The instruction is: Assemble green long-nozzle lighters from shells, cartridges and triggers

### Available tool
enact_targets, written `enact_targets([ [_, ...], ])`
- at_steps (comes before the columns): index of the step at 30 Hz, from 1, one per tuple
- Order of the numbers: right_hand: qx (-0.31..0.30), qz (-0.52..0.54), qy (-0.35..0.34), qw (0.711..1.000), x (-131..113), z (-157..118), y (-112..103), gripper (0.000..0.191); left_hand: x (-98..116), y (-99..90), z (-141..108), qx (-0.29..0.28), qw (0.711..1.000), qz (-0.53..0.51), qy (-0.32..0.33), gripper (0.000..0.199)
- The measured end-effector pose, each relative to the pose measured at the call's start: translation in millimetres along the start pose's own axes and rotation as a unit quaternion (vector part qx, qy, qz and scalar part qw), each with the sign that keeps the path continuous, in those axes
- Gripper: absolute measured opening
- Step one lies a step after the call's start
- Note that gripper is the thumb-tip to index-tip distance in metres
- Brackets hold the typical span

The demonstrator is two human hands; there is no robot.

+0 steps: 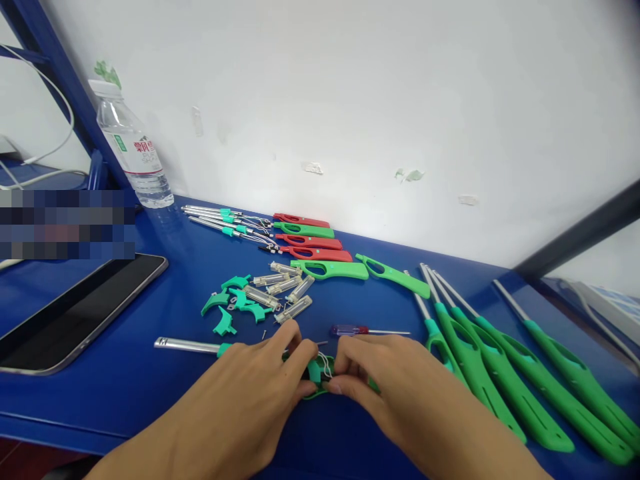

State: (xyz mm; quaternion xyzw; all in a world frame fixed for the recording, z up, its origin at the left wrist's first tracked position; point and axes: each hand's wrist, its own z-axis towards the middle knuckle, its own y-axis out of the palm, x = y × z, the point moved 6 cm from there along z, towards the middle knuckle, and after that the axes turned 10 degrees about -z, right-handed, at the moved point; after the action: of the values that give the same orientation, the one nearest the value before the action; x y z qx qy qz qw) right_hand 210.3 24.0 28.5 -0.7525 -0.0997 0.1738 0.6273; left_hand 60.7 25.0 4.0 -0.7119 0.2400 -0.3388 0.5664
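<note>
At the front of the table, my left hand [265, 377] is closed on a green lighter handle shell [315, 395], pinching near a teal trigger piece [315, 371]. My right hand [373, 367] grips the shell's other side with thumb and fingertips. White wires [326, 363] loop up between the two hands. A metal lighter tube [185, 345] with a teal collar sticks out left from beneath my left hand. Most of the shell is hidden by my fingers. Just beyond lies a screwdriver [350, 330] with a clear red and blue handle.
Behind are teal triggers [217, 302], clear fuel tanks [295, 309], red and green handle shells [330, 269], and wired metal tubes [215, 223]. Several assembled green lighters [530, 393] lie right. A phone [85, 313] and water bottle [133, 150] stand left; a white wall [350, 100] bounds the back.
</note>
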Motion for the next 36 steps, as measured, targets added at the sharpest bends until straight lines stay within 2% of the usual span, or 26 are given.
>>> enact_targets([
  [7,-0.015,0.013,-0.002,1.000,2.6,0.8,1.4,0.017,1.7,-0.2,0.5,0.015,0.999,0.026,0.012,0.045],
  [11,-0.026,0.006,-0.031,0.999,0.4,0.0,0.7,0.019,2.8,-1.2,-0.6,-0.018,1.000,0.003,-0.001,0.047],
  [14,-0.021,0.001,-0.045,0.999,-0.4,-0.3,-0.6,0.023,1.1,-2.0,-0.3,-0.021,0.999,-0.018,-0.024,0.044],
  [21,-0.028,0.017,-0.022,0.999,0.5,-0.5,-0.9,0.020,-1.2,0.0,-0.5,0.037,0.999,-0.029,-0.018,0.037],
  [28,0.000,0.052,-0.025,0.998,0.1,-5.9,-7.3,0.021,-2.3,0.2,-3.2,0.062,0.997,-0.049,-0.015,0.036],
  [33,-0.012,0.033,-0.032,0.999,-2.1,-3.3,-8.1,0.025,-1.3,-1.5,-0.4,0.026,0.998,-0.053,-0.030,0.035],
  [36,-0.016,0.024,-0.032,0.999,-3.0,-1.9,-8.6,0.025,-3.0,-1.4,0.3,0.042,0.997,-0.054,-0.034,0.035],
])
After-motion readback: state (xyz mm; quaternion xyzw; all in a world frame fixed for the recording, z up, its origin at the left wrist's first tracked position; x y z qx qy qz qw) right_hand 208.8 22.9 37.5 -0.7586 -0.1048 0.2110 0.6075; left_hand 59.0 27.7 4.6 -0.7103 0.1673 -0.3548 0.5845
